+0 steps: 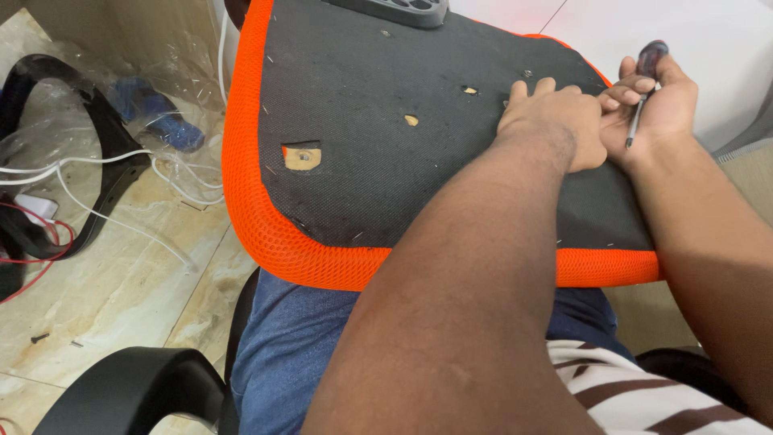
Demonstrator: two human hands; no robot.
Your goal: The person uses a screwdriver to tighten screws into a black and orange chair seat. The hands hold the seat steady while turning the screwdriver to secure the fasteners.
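an upturned chair seat (378,145), black underneath with an orange mesh rim, is rested across the person's lap. the screwdriver (642,90) is clamped in the curled fingers of the right hand (656,113) near the seat's two o'clock corner, its long axis run from one o'clock at the handle down to seven o'clock at the tip. the left hand (555,125) is laid flat, fingers together, on the black underside, touching the right hand at its nine o'clock side. a cut-out hole (303,156) lies well apart, at nine o'clock. both forearms are stretched forward from five o'clock.
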